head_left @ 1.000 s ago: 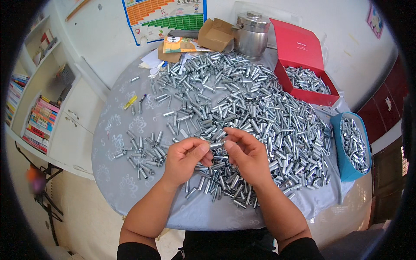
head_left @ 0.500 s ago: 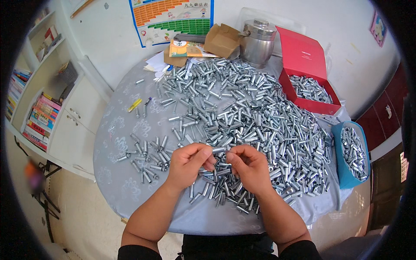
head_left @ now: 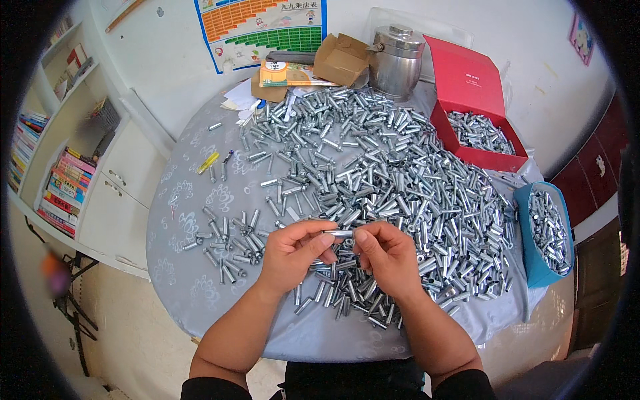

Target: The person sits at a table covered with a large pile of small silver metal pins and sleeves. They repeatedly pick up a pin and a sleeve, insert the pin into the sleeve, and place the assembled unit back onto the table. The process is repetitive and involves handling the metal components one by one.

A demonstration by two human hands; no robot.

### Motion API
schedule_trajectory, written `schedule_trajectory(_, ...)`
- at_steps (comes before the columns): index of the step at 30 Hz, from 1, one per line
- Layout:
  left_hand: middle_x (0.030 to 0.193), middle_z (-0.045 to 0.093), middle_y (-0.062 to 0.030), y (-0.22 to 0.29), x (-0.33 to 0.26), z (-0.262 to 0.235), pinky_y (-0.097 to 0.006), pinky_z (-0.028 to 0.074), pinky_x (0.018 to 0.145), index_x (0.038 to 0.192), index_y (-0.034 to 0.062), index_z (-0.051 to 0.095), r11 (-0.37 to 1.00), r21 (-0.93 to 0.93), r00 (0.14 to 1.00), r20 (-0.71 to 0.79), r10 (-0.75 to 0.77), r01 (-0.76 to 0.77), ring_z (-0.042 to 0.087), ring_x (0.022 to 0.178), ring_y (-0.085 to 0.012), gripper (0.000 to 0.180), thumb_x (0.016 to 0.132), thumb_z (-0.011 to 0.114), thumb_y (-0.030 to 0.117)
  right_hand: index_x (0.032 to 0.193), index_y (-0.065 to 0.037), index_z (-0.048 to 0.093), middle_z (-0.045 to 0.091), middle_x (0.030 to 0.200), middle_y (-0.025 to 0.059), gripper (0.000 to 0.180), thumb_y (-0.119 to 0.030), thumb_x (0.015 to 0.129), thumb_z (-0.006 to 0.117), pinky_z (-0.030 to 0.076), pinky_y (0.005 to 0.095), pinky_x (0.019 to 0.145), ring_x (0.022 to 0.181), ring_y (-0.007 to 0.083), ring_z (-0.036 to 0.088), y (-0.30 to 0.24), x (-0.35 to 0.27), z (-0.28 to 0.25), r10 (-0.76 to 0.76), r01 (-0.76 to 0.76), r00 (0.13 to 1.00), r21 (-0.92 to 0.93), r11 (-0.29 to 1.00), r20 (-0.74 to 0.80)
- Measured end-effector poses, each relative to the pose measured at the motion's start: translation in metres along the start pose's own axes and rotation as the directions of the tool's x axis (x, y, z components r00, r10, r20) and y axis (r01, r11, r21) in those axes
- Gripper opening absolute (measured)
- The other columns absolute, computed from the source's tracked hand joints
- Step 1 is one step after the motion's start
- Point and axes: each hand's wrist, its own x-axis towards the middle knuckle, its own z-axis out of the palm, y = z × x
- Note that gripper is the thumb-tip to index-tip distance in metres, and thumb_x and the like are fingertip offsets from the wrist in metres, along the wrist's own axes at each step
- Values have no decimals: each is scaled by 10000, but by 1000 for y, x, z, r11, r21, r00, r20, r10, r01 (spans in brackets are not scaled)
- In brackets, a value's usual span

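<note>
Between my two hands is a shiny metal expansion bolt (head_left: 341, 233), held level above the pile. My left hand (head_left: 295, 257) pinches its left end between thumb and fingers. At the other end my right hand (head_left: 388, 257) is closed, thumb against forefinger; whether a small part sits in those fingertips is hidden. Beneath and beyond both hands spreads a big heap of silvery bolts and sleeves (head_left: 427, 200). A smaller loose group of bolts (head_left: 227, 243) lies to the left of my left hand.
A round table with a grey patterned cloth (head_left: 180, 280) carries everything. An open red box (head_left: 490, 159) of metal parts stands far right, a blue bin (head_left: 533, 257) of them at the right edge. At the back are a steel pot (head_left: 396, 67), a cardboard box (head_left: 340, 61) and books. A yellow tube (head_left: 208, 163) lies left.
The bolt shows more of its length between my hands now. My right fingers have shifted slightly at its end, and the whole view has moved a little.
</note>
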Motion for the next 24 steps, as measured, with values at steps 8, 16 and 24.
schedule_trajectory(8, 895, 703, -128, 4, 1, -2, -257, 553, 615, 1093, -31, 650, 999, -42, 1000, -4, -30, 30, 665, 671, -148, 208, 917, 613, 73, 1194, -27, 608, 614, 869, 8, 292, -102, 915, 650, 450, 189, 557, 647, 44, 534, 1, 0, 0, 8, -8, 1000, -18, 1000, -21)
schedule_trajectory(16, 885, 702, -125, 4, 0, -3, -256, 555, 609, 1090, -28, 650, 999, -26, 1000, 13, -28, 29, 664, 665, -142, 204, 917, 615, 74, 1140, -21, 628, 615, 904, 22, 252, -109, 907, 660, 440, 190, 532, 635, 43, 536, 5, 0, -3, 60, -60, 998, -52, 997, -11)
schedule_trajectory(24, 877, 701, -123, 1, 2, -4, -256, 554, 603, 1087, -29, 650, 998, -27, 999, 0, -51, 51, 663, 652, -145, 206, 920, 611, 86, 1105, -14, 630, 621, 852, 14, 208, -103, 918, 644, 430, 188, 526, 611, 44, 527, -2, -1, 4, -3, 3, 998, -2, 1000, -64)
